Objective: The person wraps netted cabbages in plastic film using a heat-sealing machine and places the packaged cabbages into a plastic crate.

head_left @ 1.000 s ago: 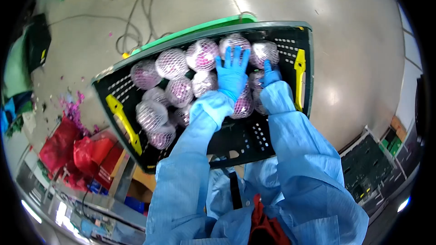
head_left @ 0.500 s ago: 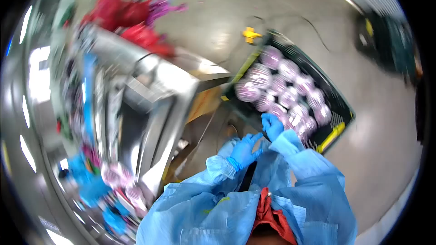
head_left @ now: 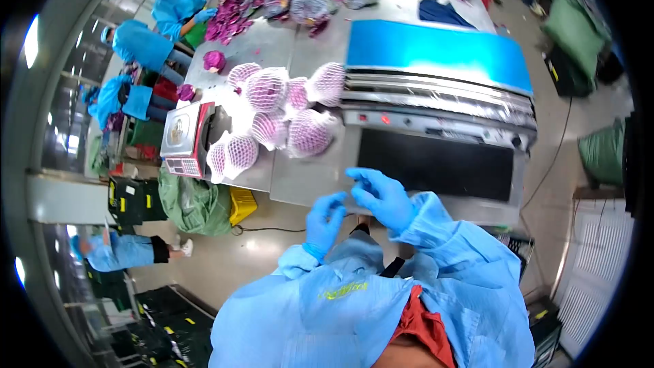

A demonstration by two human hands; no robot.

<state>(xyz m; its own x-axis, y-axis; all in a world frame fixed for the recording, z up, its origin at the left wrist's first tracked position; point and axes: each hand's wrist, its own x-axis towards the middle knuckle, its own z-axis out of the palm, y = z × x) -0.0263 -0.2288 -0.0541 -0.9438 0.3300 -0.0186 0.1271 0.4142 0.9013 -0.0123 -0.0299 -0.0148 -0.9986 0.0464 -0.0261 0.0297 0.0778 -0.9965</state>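
My right hand [head_left: 383, 199], in a blue glove, hovers at the front edge of a wrapping machine [head_left: 351, 157], near its dark flat plate [head_left: 436, 163]. Its fingers are loosely bent and apart, with nothing visible in them. Lower and to the left, my blue-gloved left hand [head_left: 324, 223] is in front of the table edge, fingers apart and holding nothing I can see. Several purple cabbages in white foam nets [head_left: 310, 133] lie on the steel table [head_left: 289, 180] beyond it. A roll of clear film [head_left: 443, 99] runs across the machine under a blue cover [head_left: 436, 54].
A scale [head_left: 182, 133] stands at the table's left end. Loose purple leaves [head_left: 230, 19] and cabbages lie at the back. Co-workers [head_left: 143, 44] in blue stand along the left. A green sack [head_left: 194, 201] and yellow object [head_left: 242, 206] are below; a cable [head_left: 558, 143] trails right.
My view has swung from a dark crate of netted cabbages on the floor to the table and wrapping machine. Both hands have moved away from beside the crate to the machine's front.
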